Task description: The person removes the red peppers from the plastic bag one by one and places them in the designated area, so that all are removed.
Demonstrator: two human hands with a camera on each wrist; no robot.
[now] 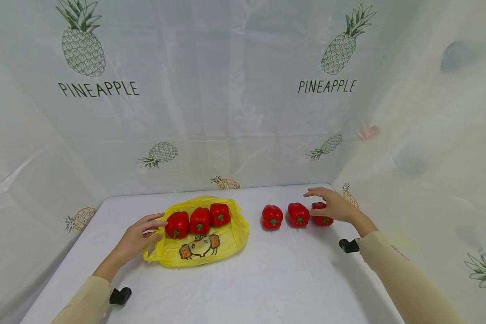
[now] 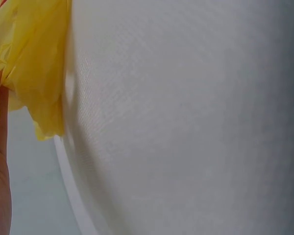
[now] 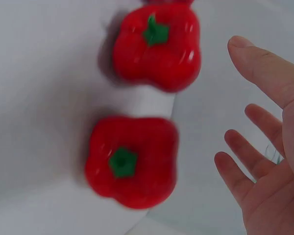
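- Makeshift sheeted-off booth; home, lab or shop, can't tell.
- Back sheet with pineapple prints, "PINEAPPLE" lettering, behind far edge of plain white counter.
- Left sheet, right sheet beside its far corners.
- Blurry shapes through right sheet.

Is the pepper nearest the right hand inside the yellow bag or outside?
Outside: this pepper rests on the table, apart from the bag.
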